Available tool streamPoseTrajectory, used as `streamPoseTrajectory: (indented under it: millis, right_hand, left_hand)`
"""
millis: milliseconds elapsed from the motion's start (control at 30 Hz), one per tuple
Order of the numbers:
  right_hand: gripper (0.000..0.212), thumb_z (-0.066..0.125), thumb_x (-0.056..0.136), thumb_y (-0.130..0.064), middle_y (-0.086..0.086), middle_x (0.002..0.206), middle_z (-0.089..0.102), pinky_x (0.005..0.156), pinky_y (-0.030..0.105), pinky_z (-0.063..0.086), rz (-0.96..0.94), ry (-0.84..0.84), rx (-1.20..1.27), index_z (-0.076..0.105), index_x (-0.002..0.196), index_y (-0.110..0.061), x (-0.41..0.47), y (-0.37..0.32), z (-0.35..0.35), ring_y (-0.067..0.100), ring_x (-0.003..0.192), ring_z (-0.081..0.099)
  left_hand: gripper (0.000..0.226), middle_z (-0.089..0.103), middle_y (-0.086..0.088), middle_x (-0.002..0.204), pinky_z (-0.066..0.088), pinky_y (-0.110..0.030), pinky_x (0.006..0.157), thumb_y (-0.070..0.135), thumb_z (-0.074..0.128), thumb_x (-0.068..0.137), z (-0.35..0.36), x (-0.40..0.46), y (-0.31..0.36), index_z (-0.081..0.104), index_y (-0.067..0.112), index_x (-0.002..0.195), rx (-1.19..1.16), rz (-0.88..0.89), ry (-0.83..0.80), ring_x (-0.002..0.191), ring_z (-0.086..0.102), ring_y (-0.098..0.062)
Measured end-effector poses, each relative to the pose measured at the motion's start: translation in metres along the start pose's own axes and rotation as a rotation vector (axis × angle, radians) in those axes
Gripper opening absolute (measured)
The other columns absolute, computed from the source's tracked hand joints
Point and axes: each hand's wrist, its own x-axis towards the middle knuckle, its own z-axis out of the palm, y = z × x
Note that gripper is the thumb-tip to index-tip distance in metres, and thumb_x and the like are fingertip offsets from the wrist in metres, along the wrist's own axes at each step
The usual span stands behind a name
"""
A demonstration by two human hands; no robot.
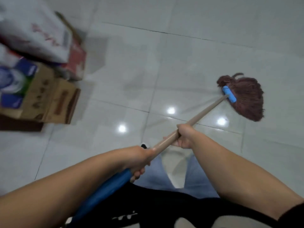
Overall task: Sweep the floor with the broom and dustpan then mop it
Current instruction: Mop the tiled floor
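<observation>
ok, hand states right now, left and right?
Left hand: gripping the beige mop handle with blue grip, near the blue section.
Right hand: gripping the same handle further down, toward the brown string mop head.

The floor [189,51] is glossy pale tile with thin dark grout lines, and three bright ceiling-light reflections show on it. A brown string mop head [246,97], clamped in a blue bar, lies spread on the tiles at the right. At the left, cardboard boxes [54,102] stand on the floor close together, the nearest one plain brown, a red and white one behind it.
</observation>
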Motion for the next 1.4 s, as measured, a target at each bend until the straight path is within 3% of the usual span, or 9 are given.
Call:
streamPoseTrajectory:
  millis: [133, 233, 400, 567, 700, 867, 967, 1233, 1400]
  right_hand:
    - [0.029, 0.022, 0.103, -0.017, 0.012, 0.096, 0.056, 0.049, 0.039, 0.056, 0.12, -0.056, -0.245, 0.04, 0.09, 0.001, -0.026, 0.071, 0.069, 0.03, 0.119, 0.057]
    - [0.027, 0.029, 0.101, -0.019, 0.011, 0.116, 0.062, 0.05, 0.045, 0.056, 0.161, -0.08, -0.401, 0.043, 0.099, 0.004, -0.025, 0.131, 0.083, 0.028, 0.108, 0.064]
    - [0.032, 0.036, 0.099, -0.02, 0.015, 0.07, 0.052, 0.043, 0.034, 0.054, 0.165, -0.064, -0.695, 0.048, 0.081, 0.003, -0.05, 0.214, 0.058, 0.027, 0.062, 0.062]
    - [0.041, 0.026, 0.101, -0.019, 0.014, 0.064, 0.052, 0.036, 0.024, 0.048, 0.08, -0.152, -0.96, 0.043, 0.07, 0.0, -0.082, 0.28, 0.04, 0.019, 0.027, 0.053]
    - [0.045, 0.019, 0.101, -0.035, 0.016, 0.064, 0.053, 0.045, 0.029, 0.05, -0.004, -0.213, -1.249, 0.044, 0.097, 0.002, -0.11, 0.312, 0.03, 0.023, 0.042, 0.058]
    - [0.049, 0.023, 0.101, -0.043, 0.021, 0.114, 0.058, 0.088, 0.036, 0.045, -0.74, -0.092, -1.514, 0.044, 0.129, -0.009, -0.147, 0.302, 0.017, 0.034, 0.106, 0.059]
    - [0.046, 0.028, 0.101, -0.039, 0.003, 0.125, 0.051, 0.097, 0.027, 0.031, -1.075, -0.231, -1.153, 0.048, 0.13, -0.009, -0.179, 0.291, 0.02, 0.021, 0.123, 0.045]
    - [0.056, 0.038, 0.079, -0.058, -0.005, 0.123, 0.054, 0.105, 0.034, 0.037, -1.222, -0.18, -0.915, 0.048, 0.126, -0.03, -0.211, 0.239, 0.021, 0.01, 0.104, 0.051]
    - [0.032, 0.048, 0.095, -0.036, 0.0, 0.11, 0.063, 0.096, 0.032, 0.042, -1.315, -0.027, -0.8, 0.058, 0.123, -0.023, -0.232, 0.209, 0.015, 0.016, 0.106, 0.056]
  left_hand:
    - [0.053, 0.04, -0.001, 0.042, 0.034, -0.013, 0.036, 0.055, 0.029, 0.095, 0.029, -0.04, -0.11, 0.05, 0.009, 0.081, -0.26, -0.064, 0.04, 0.026, 0.036, -0.011]
    - [0.056, 0.04, -0.002, 0.041, 0.034, -0.013, 0.034, 0.056, 0.029, 0.095, 0.083, -0.053, -0.167, 0.049, 0.006, 0.084, -0.418, -0.063, 0.058, 0.024, 0.035, -0.01]
    - [0.053, 0.037, 0.001, 0.036, 0.031, -0.009, 0.035, 0.059, 0.029, 0.093, 0.187, -0.066, -0.208, 0.044, 0.011, 0.078, -0.683, -0.099, 0.059, 0.025, 0.031, -0.008]
    - [0.053, 0.036, 0.001, 0.039, 0.029, -0.012, 0.034, 0.061, 0.032, 0.092, 0.25, -0.097, -0.244, 0.046, 0.011, 0.086, -0.757, -0.144, 0.08, 0.028, 0.03, -0.009]
    - [0.046, 0.039, -0.001, 0.042, 0.031, -0.013, 0.033, 0.058, 0.037, 0.09, 0.279, -0.135, -0.27, 0.052, 0.014, 0.095, -0.882, -0.163, 0.011, 0.027, 0.033, -0.01]
    - [0.036, 0.052, -0.009, 0.053, 0.041, -0.016, 0.03, 0.036, 0.051, 0.077, 0.243, -0.189, -0.271, 0.058, 0.03, 0.112, -1.193, 0.183, 0.098, 0.028, 0.048, -0.013]
    - [0.049, 0.062, -0.019, 0.062, 0.05, -0.025, 0.038, 0.045, 0.04, 0.084, 0.212, -0.211, -0.251, 0.055, 0.017, 0.122, -1.196, 0.468, 0.116, 0.039, 0.058, -0.021]
    - [0.045, 0.047, -0.005, 0.054, 0.031, -0.02, 0.046, 0.055, 0.025, 0.093, 0.183, -0.21, -0.169, 0.049, 0.017, 0.086, -1.251, 1.082, 0.259, 0.044, 0.041, -0.014]
    - [0.058, 0.057, 0.004, 0.1, 0.04, -0.009, 0.057, 0.04, 0.009, 0.102, 0.162, -0.209, -0.133, 0.057, 0.014, 0.122, -0.753, 1.154, 0.506, 0.063, 0.057, 0.008]
